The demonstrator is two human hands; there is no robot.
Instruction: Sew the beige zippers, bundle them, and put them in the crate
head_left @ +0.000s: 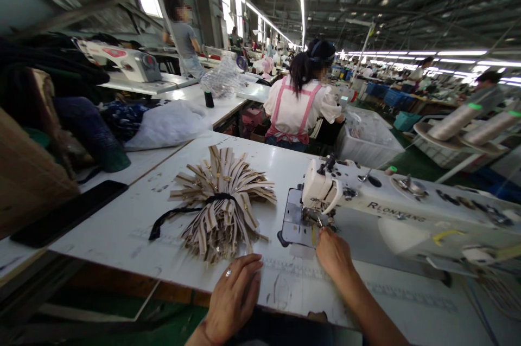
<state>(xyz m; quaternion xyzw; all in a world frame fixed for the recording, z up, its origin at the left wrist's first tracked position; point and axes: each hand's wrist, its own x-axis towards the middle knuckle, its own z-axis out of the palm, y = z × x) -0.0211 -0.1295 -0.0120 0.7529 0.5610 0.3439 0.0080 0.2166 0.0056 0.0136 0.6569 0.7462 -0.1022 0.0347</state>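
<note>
My left hand [236, 298] rests at the front edge of the white table, its fingers stretched out loosely and nothing visible in them. Just beyond it lies a bundle of beige zippers [228, 188] with gold-coloured teeth, tied round the middle with a black strip [175, 213]. My right hand [332, 251] is at the needle area of a white sewing machine [366, 188], its fingers pinched near the presser foot. A small shiny tip shows at the fingertips, too small to name. Beside that hand is the metal needle plate [293, 221].
A dark flat slab [73, 213] lies on the left. Behind it are white plastic bags [169, 123] and a black thread cone [209, 99]. A co-worker in a pink apron [299, 102] sits ahead, beside a white bin [368, 137]. Thread spools [456, 122] stand at right.
</note>
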